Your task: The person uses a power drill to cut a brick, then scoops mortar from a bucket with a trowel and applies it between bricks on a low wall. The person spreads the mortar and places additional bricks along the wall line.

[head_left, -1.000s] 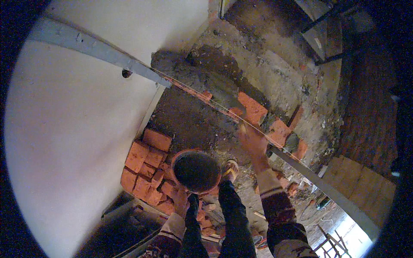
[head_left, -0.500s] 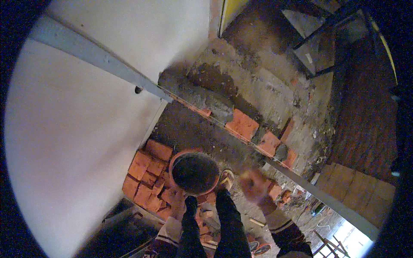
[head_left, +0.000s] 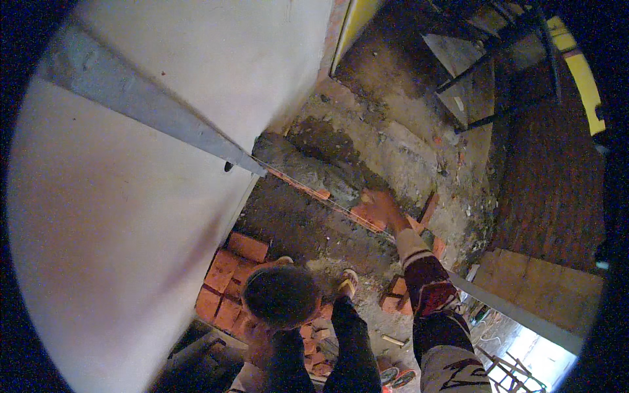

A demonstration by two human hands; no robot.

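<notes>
While the right hand (head_left: 380, 206) lies spread on a brick (head_left: 367, 216), the left hand (head_left: 259, 344), half hidden, seemingly holds a pan (head_left: 280, 296).

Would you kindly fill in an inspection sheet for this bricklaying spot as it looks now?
Surface: rough dirt floor, rubble-strewn.
Job's things: red brick on the grey mortar bed; round dark pan of mortar.
Clutter: stacked red bricks, loose brick pieces.
Hands: right hand rests on the brick in the course; left hand holds the pan from below, fingers mostly hidden.
Cables: a taut string line along the course.
Surroundings: pale plastered wall, grey metal straightedge, dark metal frame.
</notes>
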